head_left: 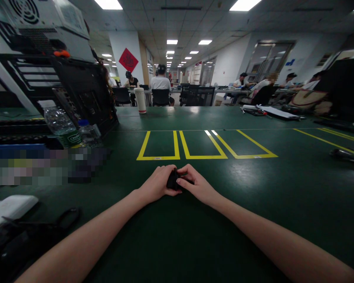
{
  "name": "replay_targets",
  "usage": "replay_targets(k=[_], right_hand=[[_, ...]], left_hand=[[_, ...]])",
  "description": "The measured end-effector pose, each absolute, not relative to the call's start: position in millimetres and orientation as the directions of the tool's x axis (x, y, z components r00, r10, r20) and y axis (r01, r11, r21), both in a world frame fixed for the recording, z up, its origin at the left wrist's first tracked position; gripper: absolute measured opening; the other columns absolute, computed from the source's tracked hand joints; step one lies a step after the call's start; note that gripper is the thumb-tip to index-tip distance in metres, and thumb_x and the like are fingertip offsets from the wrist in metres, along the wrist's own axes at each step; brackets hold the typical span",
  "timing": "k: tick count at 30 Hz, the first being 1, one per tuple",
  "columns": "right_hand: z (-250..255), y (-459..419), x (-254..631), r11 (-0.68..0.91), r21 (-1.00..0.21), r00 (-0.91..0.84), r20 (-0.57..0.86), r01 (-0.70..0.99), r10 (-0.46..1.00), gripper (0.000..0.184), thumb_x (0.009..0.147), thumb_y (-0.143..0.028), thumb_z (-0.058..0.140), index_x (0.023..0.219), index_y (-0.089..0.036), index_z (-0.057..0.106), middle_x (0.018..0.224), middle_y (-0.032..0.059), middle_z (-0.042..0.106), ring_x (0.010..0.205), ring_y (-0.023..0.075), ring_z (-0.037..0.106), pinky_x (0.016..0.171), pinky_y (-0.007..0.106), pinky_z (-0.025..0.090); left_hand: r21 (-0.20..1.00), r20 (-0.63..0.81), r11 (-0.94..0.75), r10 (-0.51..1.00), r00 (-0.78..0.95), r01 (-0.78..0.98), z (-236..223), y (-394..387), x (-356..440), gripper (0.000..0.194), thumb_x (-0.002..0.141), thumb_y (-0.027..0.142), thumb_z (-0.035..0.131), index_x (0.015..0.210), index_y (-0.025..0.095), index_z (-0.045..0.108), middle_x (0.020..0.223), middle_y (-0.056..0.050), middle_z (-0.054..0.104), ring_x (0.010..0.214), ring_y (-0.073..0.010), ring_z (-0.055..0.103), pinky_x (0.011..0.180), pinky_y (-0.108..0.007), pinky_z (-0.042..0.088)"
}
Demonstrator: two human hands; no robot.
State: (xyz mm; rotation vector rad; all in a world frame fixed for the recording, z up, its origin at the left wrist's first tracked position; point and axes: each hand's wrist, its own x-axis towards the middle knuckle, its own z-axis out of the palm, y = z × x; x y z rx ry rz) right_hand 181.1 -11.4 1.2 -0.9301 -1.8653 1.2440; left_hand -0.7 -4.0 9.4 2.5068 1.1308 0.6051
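Note:
A small black object [172, 179] is held between my two hands, just above or on the green tabletop [177, 236]; its kind cannot be made out. My left hand [158, 181] wraps round its left side, thumb and fingers closed on it. From the right, my right hand [194, 182] pinches it with thumb and forefinger. Both hands hide much of its surface. Just beyond them, yellow tape outlines [158, 158] mark the table.
To the left stand black computer hardware [85, 94], a plastic bottle [57, 122] and a smaller blue-capped bottle [88, 133]. A white object [11, 208] lies nearer. A white tumbler [140, 100] stands at the far edge, papers [279, 112] at the far right. Several people sit beyond.

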Motion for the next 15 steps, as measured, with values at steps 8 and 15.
replay_targets(k=[8,15], right_hand=[[1.8,-11.9,183.2,0.285,-0.943,-0.538,0.154,0.169,0.829,0.021,0.078,-0.026,0.054,0.097,-0.021,0.045,0.100,0.0015,0.052,0.096,0.0168,0.053,0.086,0.037,0.043],[6.0,-14.0,182.1,0.266,-0.952,-0.532,0.149,0.150,0.834,0.014,0.082,-0.029,0.048,0.094,-0.021,0.046,0.097,0.0012,0.052,0.092,0.0165,0.054,0.079,0.034,0.046]], left_hand=[[0.451,0.237,-0.623,0.774,0.587,0.640,8.7,-3.2,0.5,0.059,0.066,0.035,0.068,0.113,0.018,0.037,0.107,-0.009,0.052,0.094,-0.0244,0.052,0.078,-0.039,0.044],[0.444,0.247,-0.643,0.757,0.605,0.624,12.8,-5.5,-0.2,0.057,0.068,0.035,0.067,0.113,0.017,0.037,0.108,-0.008,0.052,0.096,-0.0239,0.051,0.080,-0.038,0.044]])
